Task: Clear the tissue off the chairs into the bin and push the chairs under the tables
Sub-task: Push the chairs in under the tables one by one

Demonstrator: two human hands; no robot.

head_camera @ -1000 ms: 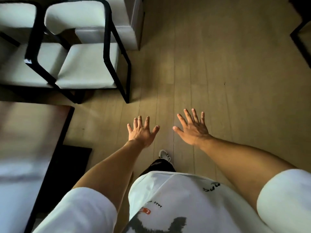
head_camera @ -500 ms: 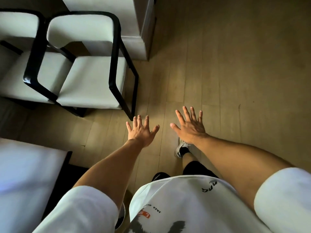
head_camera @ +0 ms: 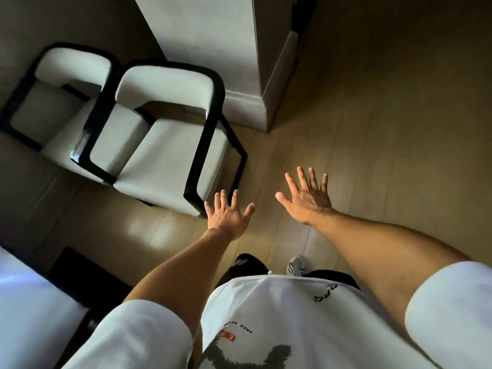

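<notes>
Two white cushioned chairs with black frames stand side by side at the upper left: the nearer chair (head_camera: 165, 153) and, to its left, the farther chair (head_camera: 53, 110). Both seats show no tissue. My left hand (head_camera: 227, 215) is open, fingers spread, palm down, just beyond the front right corner of the nearer chair and not touching it. Over bare wooden floor to the right, my right hand (head_camera: 308, 198) is also open with fingers spread. No bin is in view.
A white square pillar (head_camera: 213, 49) with a skirting board rises right behind the chairs. The corner of a table (head_camera: 29, 310) with a dark edge fills the lower left. Wooden floor (head_camera: 386, 142) stretches to the right.
The view has moved toward the chairs and pillar, which now sit lower and larger in frame. Both hands stay open and spread; the table has slid further to the lower left.
</notes>
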